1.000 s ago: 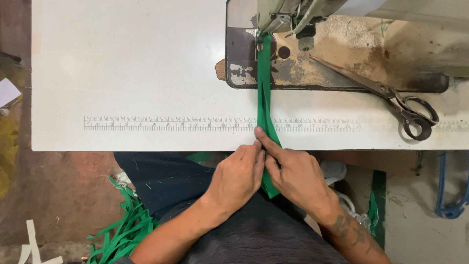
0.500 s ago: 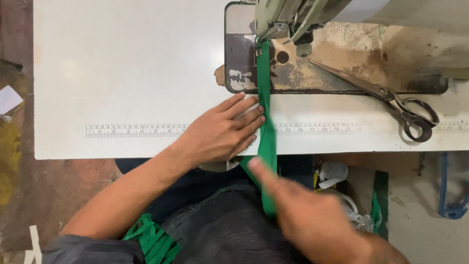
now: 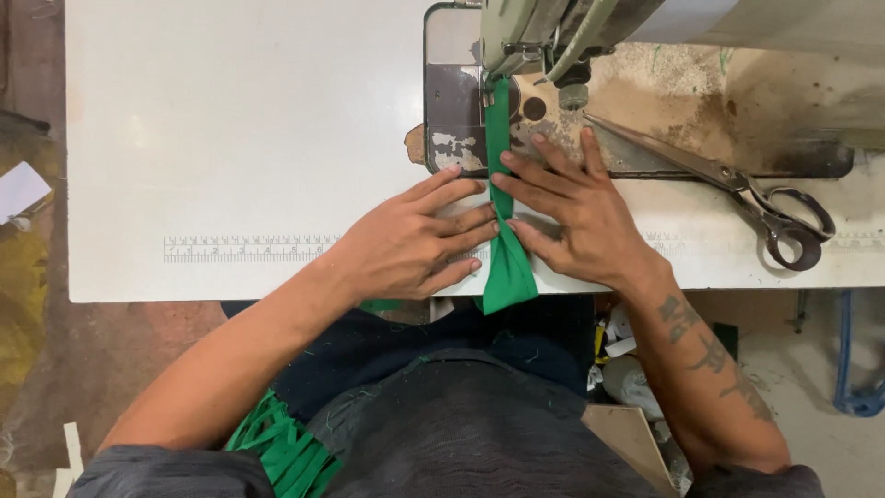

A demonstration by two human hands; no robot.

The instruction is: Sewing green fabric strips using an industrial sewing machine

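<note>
From where I watch, the sewing machine [image 3: 590,37] is cut off by the top edge, so I see only its lower head. The upper end of the green strip [image 3: 502,203] vanishes under the machine's presser foot; I cannot make out the needle. Just below the machine, my left hand [image 3: 410,244] and right hand [image 3: 576,217] cover the table on either side of the strip. The ruler [image 3: 240,249] markings, left of the machine, are too small to read.
</note>
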